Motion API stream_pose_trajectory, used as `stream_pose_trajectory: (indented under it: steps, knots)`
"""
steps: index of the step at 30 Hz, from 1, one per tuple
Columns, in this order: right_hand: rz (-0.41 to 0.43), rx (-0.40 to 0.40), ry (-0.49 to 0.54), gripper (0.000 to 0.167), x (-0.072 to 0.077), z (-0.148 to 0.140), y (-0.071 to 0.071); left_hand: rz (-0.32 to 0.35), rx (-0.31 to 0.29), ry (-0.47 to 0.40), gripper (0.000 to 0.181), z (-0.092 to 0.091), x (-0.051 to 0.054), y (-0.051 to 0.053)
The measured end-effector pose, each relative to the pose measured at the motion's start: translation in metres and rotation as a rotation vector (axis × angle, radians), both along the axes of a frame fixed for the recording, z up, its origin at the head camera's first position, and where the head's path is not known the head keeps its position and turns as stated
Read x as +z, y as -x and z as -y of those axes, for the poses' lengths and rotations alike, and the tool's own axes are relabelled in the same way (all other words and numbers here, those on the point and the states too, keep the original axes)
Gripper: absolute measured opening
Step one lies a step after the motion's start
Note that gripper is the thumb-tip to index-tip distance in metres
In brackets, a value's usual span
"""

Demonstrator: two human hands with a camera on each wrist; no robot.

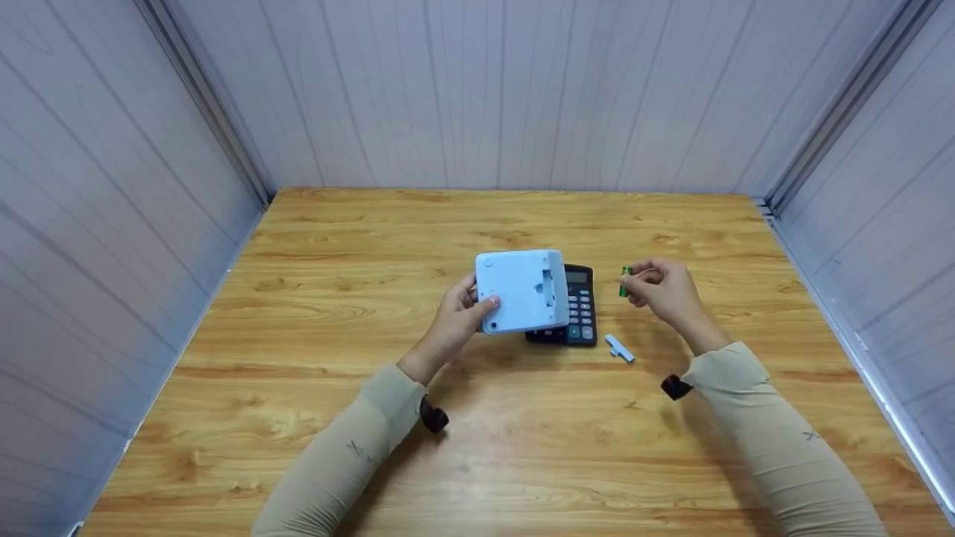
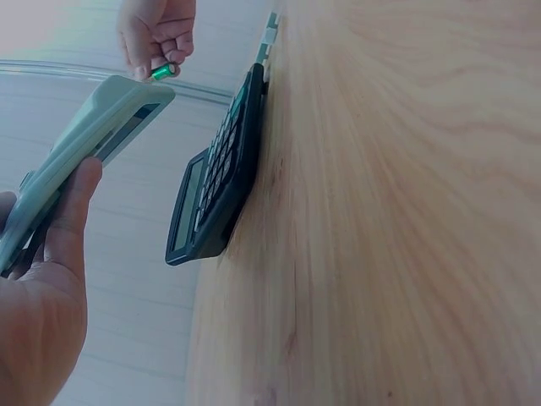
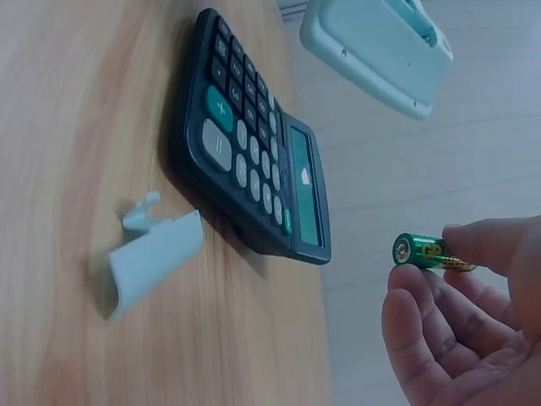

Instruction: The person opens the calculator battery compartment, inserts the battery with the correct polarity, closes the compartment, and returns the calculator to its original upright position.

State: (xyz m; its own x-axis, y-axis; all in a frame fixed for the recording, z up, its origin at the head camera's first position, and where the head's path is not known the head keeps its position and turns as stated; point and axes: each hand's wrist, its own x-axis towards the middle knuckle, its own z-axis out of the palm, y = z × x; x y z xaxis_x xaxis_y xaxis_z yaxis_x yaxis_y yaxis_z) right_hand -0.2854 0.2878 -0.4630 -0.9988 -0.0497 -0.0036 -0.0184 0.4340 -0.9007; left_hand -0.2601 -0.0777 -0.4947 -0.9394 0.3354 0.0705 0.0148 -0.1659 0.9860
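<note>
My left hand grips a light-blue calculator by its left edge, back side up, thumb on the back. Its battery compartment is uncovered, and no battery shows in it. A dark display strip appears on its underside in the left wrist view. To the right, my right hand pinches a green battery between thumb and fingers, in the air and apart from the calculator. A small light-blue battery cover with a tab lies on the table below that hand.
A black calculator lies face up on the wooden table, partly hidden beneath the raised light-blue one in the head view. Pale panel walls stand at the back and both sides.
</note>
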Motion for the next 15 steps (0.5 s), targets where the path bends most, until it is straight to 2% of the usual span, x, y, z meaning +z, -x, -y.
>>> stream_pose_trajectory:
  steps: [11, 15]
  knots:
    - [-0.087, 0.011, -0.039, 0.031, 0.003, 0.008, -0.011, -0.005, 0.004, -0.005, 0.053, -0.003, 0.002, 0.0]
    - [-0.11, 0.031, -0.024, 0.03, 0.005, 0.012, -0.015, -0.012, 0.0, -0.023, 0.054, -0.005, 0.002, 0.0]
